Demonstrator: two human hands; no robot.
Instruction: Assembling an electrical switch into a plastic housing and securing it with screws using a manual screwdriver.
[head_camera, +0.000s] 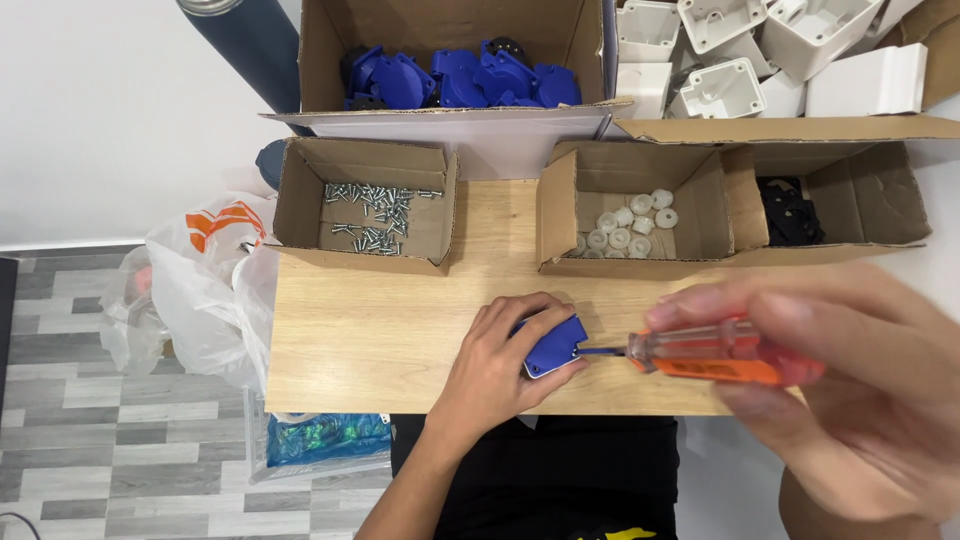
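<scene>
Blue plastic part (553, 346) pinned on wooden surface (370, 330) by left hand (500, 365) closed over it, seemingly to steady it, right hand (850, 385) wrapped around orange screwdriver (700, 358), tip at part's right edge; screw box (365, 205) beyond it, to the left.

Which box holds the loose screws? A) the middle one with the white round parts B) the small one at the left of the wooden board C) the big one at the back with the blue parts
B: the silver screws lie in the small cardboard box at the left of the wooden board.
</scene>
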